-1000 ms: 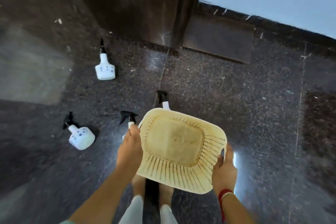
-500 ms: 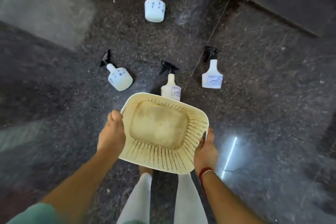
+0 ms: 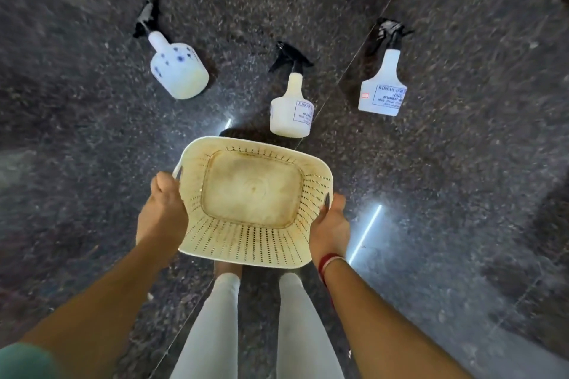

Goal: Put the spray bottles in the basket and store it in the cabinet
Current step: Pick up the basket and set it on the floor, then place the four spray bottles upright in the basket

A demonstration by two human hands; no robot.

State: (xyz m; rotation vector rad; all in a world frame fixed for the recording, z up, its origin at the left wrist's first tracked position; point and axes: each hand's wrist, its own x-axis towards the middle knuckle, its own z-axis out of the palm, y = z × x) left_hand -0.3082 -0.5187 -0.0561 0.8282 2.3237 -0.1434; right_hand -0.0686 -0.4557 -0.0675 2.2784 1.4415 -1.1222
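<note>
- While the person stands on a dark speckled stone floor (image 3: 462, 163), both forearms reach forward and down, and a cream perforated basket (image 3: 252, 191) hangs between the hands above the feet.
- The left hand (image 3: 161, 209) grips the basket's left rim beside the handle slot, its fingers curled shut over the edge, thumb side up.
- The right hand (image 3: 331, 226) clasps the right rim at the other handle slot, with the thumb over the edge and the remaining fingers hidden beneath; a red thread band (image 3: 329, 263) circles that wrist.
- The basket is empty, its stained flat bottom facing the camera and its far rim tilted toward the bottles.
- White trouser legs (image 3: 221, 326) show under the basket.
- Just past the far rim, a cream labelled bottle (image 3: 291, 108) stands upright on the floor with a black trigger head.
- To its right, well apart, a white labelled bottle (image 3: 383, 86) also stands upright.
- Further left, a blue-dotted bottle (image 3: 177, 69) leans away, nozzle pointing far-left.
- Nothing lies between basket and bottles.
</note>
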